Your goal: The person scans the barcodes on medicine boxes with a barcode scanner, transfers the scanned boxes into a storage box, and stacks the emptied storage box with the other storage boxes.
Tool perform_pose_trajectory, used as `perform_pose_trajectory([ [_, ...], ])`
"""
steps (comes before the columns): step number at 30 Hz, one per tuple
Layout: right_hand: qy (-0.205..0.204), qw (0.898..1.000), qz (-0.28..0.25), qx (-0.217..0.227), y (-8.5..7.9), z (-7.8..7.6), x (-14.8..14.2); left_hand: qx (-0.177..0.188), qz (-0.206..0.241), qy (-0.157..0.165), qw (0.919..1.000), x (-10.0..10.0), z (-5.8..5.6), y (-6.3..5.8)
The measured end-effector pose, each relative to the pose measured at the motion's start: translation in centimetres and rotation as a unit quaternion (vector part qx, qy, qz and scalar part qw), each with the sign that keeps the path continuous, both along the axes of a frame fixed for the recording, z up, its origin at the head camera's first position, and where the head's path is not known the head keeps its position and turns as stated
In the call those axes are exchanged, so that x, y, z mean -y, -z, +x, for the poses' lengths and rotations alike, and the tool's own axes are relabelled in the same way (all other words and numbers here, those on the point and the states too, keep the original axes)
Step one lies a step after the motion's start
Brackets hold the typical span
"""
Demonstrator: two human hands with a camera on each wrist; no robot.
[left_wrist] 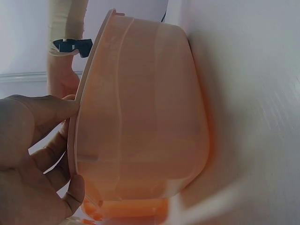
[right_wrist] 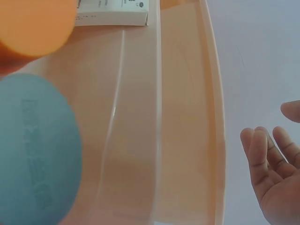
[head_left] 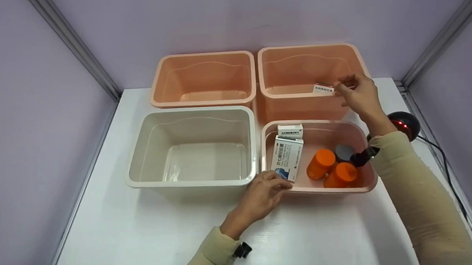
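My left hand (head_left: 263, 193) grips the near left rim of the light pink bin (left_wrist: 140, 108), thumb on the outer side. In that bin are two white medicine boxes, the front one (head_left: 288, 158) leaning on the back one (head_left: 290, 131). Beside them stand two orange bottles (head_left: 321, 163) (head_left: 341, 175) and a grey-topped one (right_wrist: 37, 150). Over the near rim of the back right orange bin (head_left: 303, 104) is my right hand (head_left: 359, 93). Its fingers are loosely bent and apart, with nothing between them in the right wrist view. A white medicine box (head_left: 323, 88) lies in that bin, just left of the fingertips.
A white bin (head_left: 194, 184) stands left of the light pink one, with another orange bin (head_left: 204, 102) behind it. At the right, a black round device (head_left: 404, 124) glows red, its cable (head_left: 448, 170) running along the table edge. Walls enclose the white table (head_left: 104, 236).
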State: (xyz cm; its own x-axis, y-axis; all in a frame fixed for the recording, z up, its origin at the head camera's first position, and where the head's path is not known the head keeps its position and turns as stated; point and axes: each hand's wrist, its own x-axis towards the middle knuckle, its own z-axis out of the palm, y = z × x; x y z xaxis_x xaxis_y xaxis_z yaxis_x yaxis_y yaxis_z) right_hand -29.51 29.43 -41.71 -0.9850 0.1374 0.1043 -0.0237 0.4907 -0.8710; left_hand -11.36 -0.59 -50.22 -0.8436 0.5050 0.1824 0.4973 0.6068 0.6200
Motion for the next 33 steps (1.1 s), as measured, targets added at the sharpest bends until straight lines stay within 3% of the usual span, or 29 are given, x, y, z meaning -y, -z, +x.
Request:
perform_pose_trajectory([
  [5,-0.01,1.0,-0.023,0.01,0.1,0.5,0.3,0.007,-0.002,0.0,1.0,0.0,0.0,-0.1],
  [12,-0.035,0.998,-0.049,0.016,0.1,1.3,0.9,-0.011,0.014,0.007,0.9998,0.1,-0.1,0.0],
  [24,-0.086,0.996,-0.023,0.003,1.5,2.8,2.0,0.003,0.012,0.004,0.9999,0.0,0.0,-0.1],
  [33,-0.124,0.991,-0.007,0.039,1.8,4.2,2.9,-0.006,0.013,0.001,0.9999,-0.1,0.0,0.0],
])
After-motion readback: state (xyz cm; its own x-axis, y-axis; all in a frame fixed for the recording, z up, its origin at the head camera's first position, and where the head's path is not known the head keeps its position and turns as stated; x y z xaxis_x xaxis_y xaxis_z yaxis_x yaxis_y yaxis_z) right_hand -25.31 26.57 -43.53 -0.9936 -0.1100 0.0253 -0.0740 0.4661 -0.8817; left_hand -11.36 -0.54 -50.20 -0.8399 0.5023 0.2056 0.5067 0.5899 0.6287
